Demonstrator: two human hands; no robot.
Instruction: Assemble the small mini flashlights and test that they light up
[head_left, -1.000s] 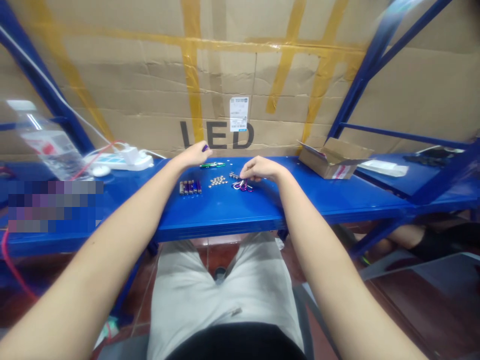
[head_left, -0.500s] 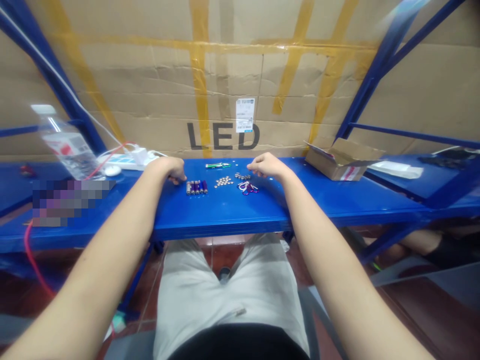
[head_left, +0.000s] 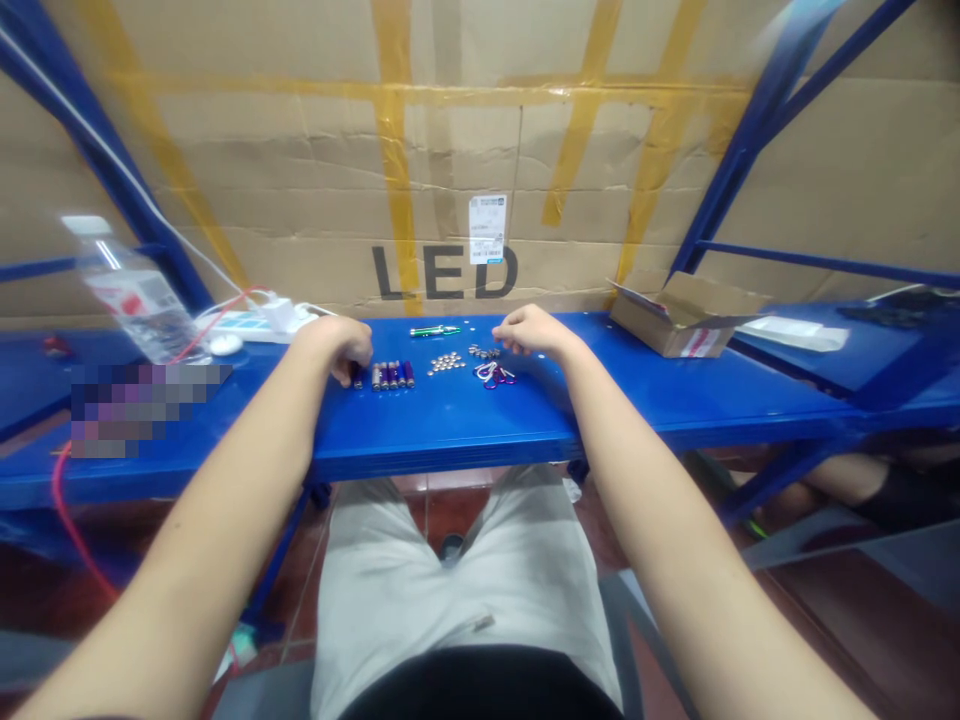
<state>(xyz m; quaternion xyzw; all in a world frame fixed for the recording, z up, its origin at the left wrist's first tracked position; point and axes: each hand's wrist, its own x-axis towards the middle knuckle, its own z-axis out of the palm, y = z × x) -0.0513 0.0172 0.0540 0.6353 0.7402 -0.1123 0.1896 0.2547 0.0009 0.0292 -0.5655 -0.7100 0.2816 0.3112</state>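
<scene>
On the blue shelf (head_left: 450,425) lies a row of small purple and silver cylinders (head_left: 391,375). My left hand (head_left: 337,345) is curled at the row's left end, its fingers pinching the leftmost cylinder. Right of the row sit a cluster of small silver pieces (head_left: 445,363) and a bunch of coloured key rings (head_left: 495,375). My right hand (head_left: 529,330) is closed just behind the key rings, beside a few small metal parts (head_left: 484,351); what its fingers hold is hidden. A green pen-like light (head_left: 435,330) lies further back.
A taped cardboard wall marked LED (head_left: 442,272) backs the shelf. An open cardboard box (head_left: 682,315) stands at the right, a plastic bottle (head_left: 131,290) and a white power strip (head_left: 255,318) at the left. Blue rack posts (head_left: 750,130) rise on both sides.
My left hand came back from the far side of the shelf to the left end of the cylinder row. My right hand shifted slightly back from the key rings.
</scene>
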